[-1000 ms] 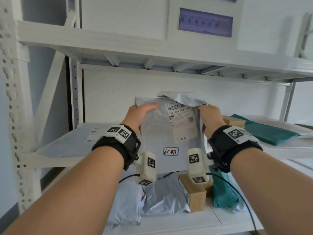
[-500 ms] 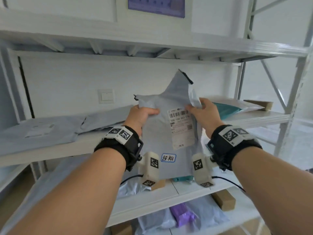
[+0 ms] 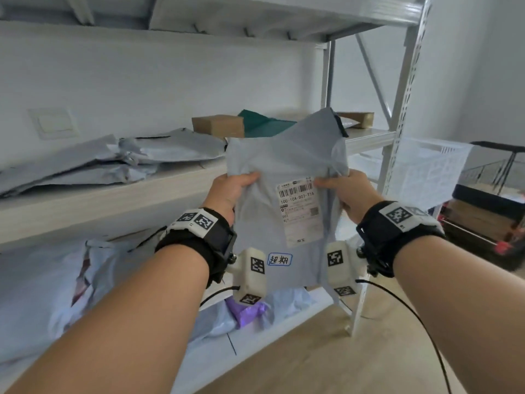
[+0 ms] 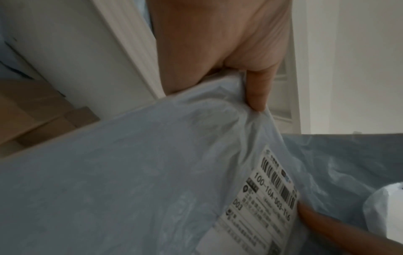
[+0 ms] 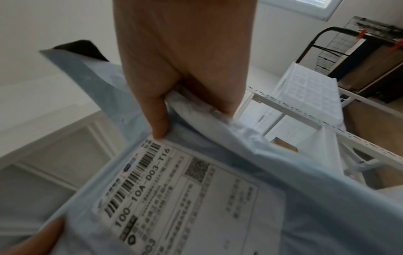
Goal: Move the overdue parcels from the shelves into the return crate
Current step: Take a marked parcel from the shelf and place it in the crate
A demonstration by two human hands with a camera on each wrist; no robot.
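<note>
Both grips are closed on one grey mailer bag (image 3: 287, 200): the left hand (image 3: 233, 191) pinches its left edge and the right hand (image 3: 345, 191) pinches its right edge, each thumb laid over the front and the other fingers hidden behind the film. Held this way, well up its sides, the bag hangs flat and upright in the air in front of the shelves (image 3: 108, 194), clear of them, with its printed face turned toward the person. That hold looks chosen to keep a limp bag spread so its markings can be read, and to carry it without it folding over.

Largest to smallest, the bag shows as follows. Its body is thin, pale grey plastic film, creased and slightly puffed, with a loose flap (image 3: 326, 123) standing up at the top right, its edge dark. A white shipping label (image 3: 301, 211) sits on the upper right of the front, carrying a barcode, the code 100-10A-D03-T16 and a small square code. Below it, at the left, is a small white sticker (image 3: 279, 259) with a blue outline and two handwritten characters; this probably marks the parcel as overdue, which would explain why this one is in hand.

A white mesh crate (image 3: 426, 172) stands beyond the shelf upright (image 3: 397, 132) to the right, well apart from the bag; it is likely the return crate. Other grey mailers (image 3: 113, 160) and a cardboard box (image 3: 217, 126) lie on the shelves.
</note>
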